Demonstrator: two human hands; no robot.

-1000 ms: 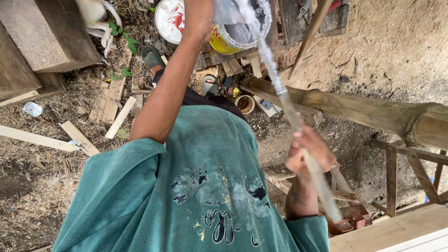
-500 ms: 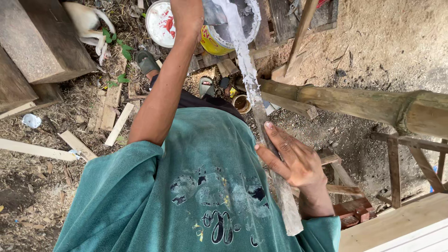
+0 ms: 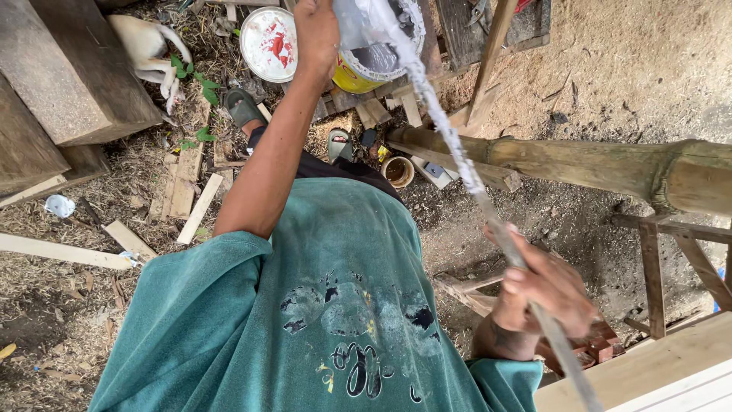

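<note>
Head view: our left hand (image 3: 316,34) grips the mouth of a limp clear plastic sheet (image 3: 366,30) overhead; our right hand (image 3: 545,294) curls loosely around its twisted, probably slippery tail (image 3: 450,133), best pinched firmly.

Bucket (image 3: 366,65) right of lid (image 3: 268,43); bamboo pole (image 3: 579,164) further right.
</note>
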